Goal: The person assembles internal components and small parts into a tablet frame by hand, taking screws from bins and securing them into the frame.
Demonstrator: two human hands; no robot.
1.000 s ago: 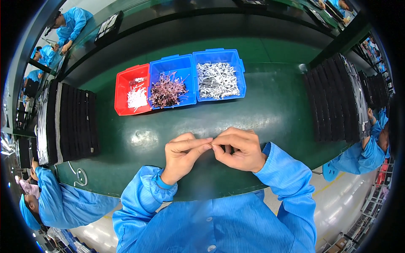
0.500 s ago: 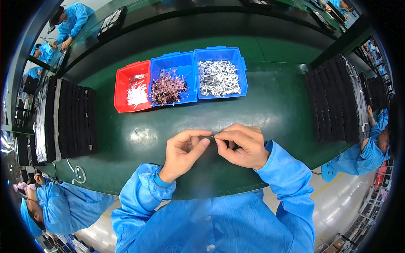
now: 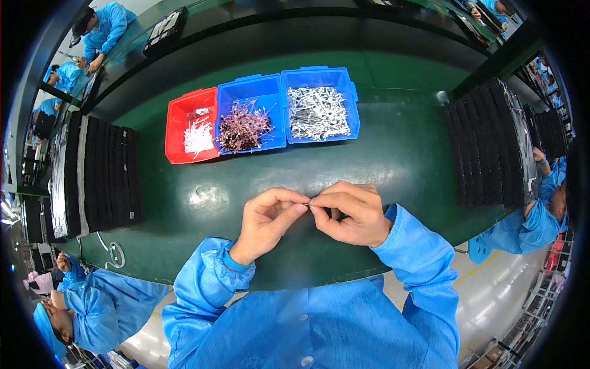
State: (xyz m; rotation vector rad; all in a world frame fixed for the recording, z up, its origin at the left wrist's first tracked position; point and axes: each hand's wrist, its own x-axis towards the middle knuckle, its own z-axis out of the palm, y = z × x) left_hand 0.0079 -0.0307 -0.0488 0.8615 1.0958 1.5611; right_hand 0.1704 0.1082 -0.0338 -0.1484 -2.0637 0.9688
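Here, just below the middle of the frame, a tiny part (image 3: 308, 203) sits pinched between the fingertips of both hands, too small to tell its shape or colour for certain. The left hand (image 3: 265, 220) closes thumb and forefinger on it from the left, and the right hand (image 3: 349, 212) closes thumb and forefinger on it from the right, so the fingertips of the two hands meet at the part. Both hands hang over the dark green counter (image 3: 393, 160), palms turned inward, wrists bent, with the blue-sleeved forearms rising from the lower edge of the frame.

Above the hands, in the upper middle, three bins stand side by side and touching: a red bin (image 3: 178, 147) with white pieces at the left, a blue bin (image 3: 228, 98) with dark reddish pieces in the middle, and a second blue bin (image 3: 351, 86) with silvery pieces at the right. Stacks of black trays (image 3: 104, 172) lie at the left of the frame and more black trays (image 3: 473, 154) at the right.

Compared with half a second ago, the hands remain in nearly the same place, fingertips joined as before, and the bins have not moved.
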